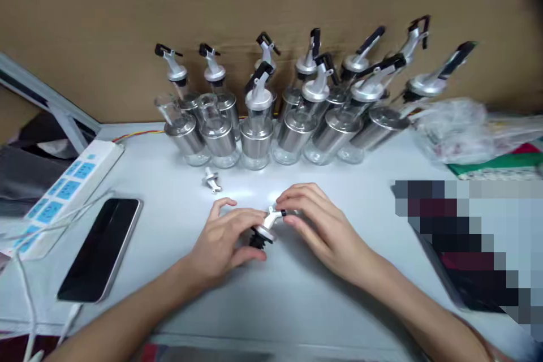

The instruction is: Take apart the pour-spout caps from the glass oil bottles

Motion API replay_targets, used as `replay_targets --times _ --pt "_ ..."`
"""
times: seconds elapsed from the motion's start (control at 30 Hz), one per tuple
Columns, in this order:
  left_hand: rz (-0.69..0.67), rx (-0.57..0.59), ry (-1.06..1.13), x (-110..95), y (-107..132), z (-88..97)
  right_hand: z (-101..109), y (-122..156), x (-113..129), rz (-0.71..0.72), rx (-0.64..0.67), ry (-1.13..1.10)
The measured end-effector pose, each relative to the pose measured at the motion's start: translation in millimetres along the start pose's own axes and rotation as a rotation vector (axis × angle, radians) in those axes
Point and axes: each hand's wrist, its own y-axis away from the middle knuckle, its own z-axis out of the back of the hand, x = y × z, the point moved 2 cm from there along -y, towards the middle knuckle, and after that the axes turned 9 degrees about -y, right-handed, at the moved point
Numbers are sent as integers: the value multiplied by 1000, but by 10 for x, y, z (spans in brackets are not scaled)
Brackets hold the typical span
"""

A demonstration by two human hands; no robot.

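My left hand [227,240] grips a bottle pourer [266,229], fingers over the top and thumb below. The pourer has a silver spout and cap and a black ribbed stopper, and it is tilted with the spout pointing up and right. At the spout's dark tip, the thumb and fingers of my right hand [324,229] are closed in a pinch. Whether a separate small part lies in that pinch is too small to tell. Just beyond my left hand lies another silver spout piece [212,180] on the white table [297,311].
Two rows of glass bottles with steel sleeves [257,141] stand at the back, most with pourers; two front-left bottles [218,133] have open necks. Left are a phone [102,249] and a power strip [63,198] with cables. Plastic bags [453,130] and a pixelated dark-edged object [462,249] lie right.
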Motion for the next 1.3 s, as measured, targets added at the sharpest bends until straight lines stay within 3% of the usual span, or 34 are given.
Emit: replay_targets --times 0.27,0.43,0.77,1.03,1.3 --pt "-6 -12 -23 -25 7 -64 -13 -13 26 -2 37 324" --pt "3 29 -6 -4 6 -47 -16 -18 35 -52 52 292" --pt "141 90 -28 78 2 -13 82 11 -112 -198 -154 286" --pt "103 64 -20 44 10 -21 10 15 -67 -164 -101 247" --pt "257 128 -29 27 40 -14 -17 2 -54 -105 -167 200"
